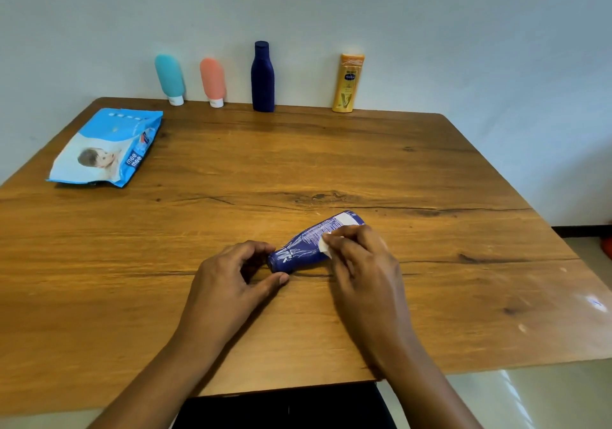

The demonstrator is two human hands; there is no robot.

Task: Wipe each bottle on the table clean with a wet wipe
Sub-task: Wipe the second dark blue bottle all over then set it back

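Observation:
A blue bottle (308, 246) with white print lies on its side near the middle front of the wooden table (364, 163). My left hand (231, 273) grips its cap end between thumb and fingers. My right hand (361, 259) pinches a small white wet wipe (326, 246) and presses it against the bottle's side. Along the back edge by the wall stand a teal tube (169, 77), a coral tube (212, 81), a dark navy bottle (262, 77) and a yellow lotion bottle (347, 83).
A light blue pack of baby wipes (106, 147) lies flat at the table's left side. The wall runs right behind the row of bottles. Pale floor shows past the table's right and front edges.

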